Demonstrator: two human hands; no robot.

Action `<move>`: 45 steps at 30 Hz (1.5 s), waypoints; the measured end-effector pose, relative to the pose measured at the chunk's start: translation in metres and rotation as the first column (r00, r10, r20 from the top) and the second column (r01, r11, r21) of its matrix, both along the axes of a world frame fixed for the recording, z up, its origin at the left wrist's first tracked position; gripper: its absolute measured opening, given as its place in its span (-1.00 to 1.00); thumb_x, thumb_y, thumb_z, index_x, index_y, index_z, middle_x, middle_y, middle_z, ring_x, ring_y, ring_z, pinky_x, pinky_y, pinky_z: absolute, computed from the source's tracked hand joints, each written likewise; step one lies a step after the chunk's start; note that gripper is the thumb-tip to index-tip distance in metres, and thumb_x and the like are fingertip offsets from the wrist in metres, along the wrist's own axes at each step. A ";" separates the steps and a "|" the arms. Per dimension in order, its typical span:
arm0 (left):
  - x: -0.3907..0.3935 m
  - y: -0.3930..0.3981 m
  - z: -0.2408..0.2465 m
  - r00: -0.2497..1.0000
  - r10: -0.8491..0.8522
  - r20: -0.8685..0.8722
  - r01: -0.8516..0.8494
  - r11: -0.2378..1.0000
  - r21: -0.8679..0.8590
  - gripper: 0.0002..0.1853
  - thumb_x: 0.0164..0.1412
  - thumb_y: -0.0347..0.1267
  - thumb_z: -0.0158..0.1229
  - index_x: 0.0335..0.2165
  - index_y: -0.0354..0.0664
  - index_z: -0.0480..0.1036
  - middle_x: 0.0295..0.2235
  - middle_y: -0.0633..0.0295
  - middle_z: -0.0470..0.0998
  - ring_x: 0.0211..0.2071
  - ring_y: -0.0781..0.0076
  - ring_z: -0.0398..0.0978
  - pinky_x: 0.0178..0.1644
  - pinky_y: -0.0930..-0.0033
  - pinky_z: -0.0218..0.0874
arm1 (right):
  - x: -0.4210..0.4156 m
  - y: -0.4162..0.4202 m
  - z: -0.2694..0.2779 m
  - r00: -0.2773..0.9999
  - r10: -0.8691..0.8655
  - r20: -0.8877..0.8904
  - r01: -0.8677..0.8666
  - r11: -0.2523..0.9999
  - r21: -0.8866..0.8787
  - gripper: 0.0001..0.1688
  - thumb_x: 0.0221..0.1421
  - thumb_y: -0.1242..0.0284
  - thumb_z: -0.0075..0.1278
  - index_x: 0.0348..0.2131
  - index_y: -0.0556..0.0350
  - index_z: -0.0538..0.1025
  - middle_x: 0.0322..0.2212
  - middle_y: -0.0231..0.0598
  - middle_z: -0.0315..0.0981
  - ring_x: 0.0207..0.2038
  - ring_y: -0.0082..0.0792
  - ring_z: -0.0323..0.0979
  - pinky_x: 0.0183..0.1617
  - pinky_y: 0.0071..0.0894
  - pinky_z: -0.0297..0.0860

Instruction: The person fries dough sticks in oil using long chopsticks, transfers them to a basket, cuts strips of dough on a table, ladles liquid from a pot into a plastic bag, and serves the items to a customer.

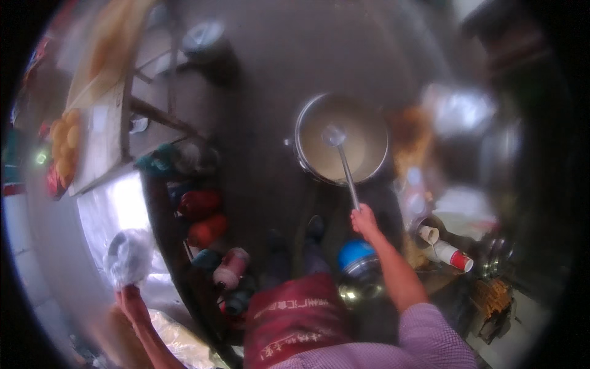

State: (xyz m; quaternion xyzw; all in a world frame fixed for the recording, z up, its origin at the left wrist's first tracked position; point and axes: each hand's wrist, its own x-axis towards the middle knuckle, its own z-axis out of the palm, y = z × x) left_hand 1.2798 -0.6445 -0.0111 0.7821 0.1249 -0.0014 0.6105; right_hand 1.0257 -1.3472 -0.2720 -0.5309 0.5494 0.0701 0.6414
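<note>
My right hand (365, 220) grips the long metal handle of a ladle (348, 173). The ladle's bowl is over or in the pale liquid (352, 154) of a large round metal pot (302, 154); which of the two is hard to tell. Off to the left, my left hand (129, 294) has hold of a clear plastic bag (129, 256), and its fingers are mostly hidden. Behind the bag lies a shiny, pale work surface (113, 198).
Thermos flasks (232, 267) stand along the left side. A blue-topped container (356, 254) is beside my legs. Stacked paper cups (449, 256) lie at right. A wooden table (103, 150) holds bagged round yellow items (65, 145). Another bucket (203, 37) stands farther off.
</note>
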 end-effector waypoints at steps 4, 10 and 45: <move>-0.045 -0.101 0.029 0.995 -0.096 -0.026 0.073 0.887 -0.456 -0.47 0.16 -0.39 0.03 0.11 -0.31 0.26 -0.08 0.12 0.42 -0.11 0.30 0.37 0.01 0.30 0.21 | 0.006 -0.042 -0.078 0.938 0.337 -0.076 -0.321 0.766 -0.558 -0.69 0.15 0.49 0.00 -0.10 0.20 0.40 -0.45 -0.01 0.49 -0.44 -0.04 0.51 -0.41 -0.05 0.43; -0.066 -0.247 -0.047 0.960 -0.200 -0.193 -0.006 0.679 -0.735 -0.46 0.23 -0.26 -0.09 0.11 -0.33 0.29 -0.03 0.05 0.48 0.02 0.17 0.40 0.17 0.06 0.17 | 0.051 -0.061 -0.114 0.729 0.495 -0.474 -0.678 0.419 -0.605 -0.60 0.22 0.48 -0.13 0.02 0.30 0.37 -0.29 0.22 0.52 -0.20 0.21 0.52 -0.15 0.11 0.47; 0.077 -0.513 -0.339 0.771 -0.626 -0.117 0.466 0.680 -0.567 -0.75 0.28 -0.24 0.05 -0.42 -0.18 0.48 -0.48 0.45 0.45 -0.47 0.67 0.32 -0.41 0.52 0.11 | -0.109 -0.089 0.182 0.991 0.027 0.132 -0.053 0.978 0.203 -0.37 0.28 0.50 -0.06 0.29 0.08 0.19 -0.44 -0.30 0.41 -0.70 -0.70 0.10 -0.72 -0.70 0.02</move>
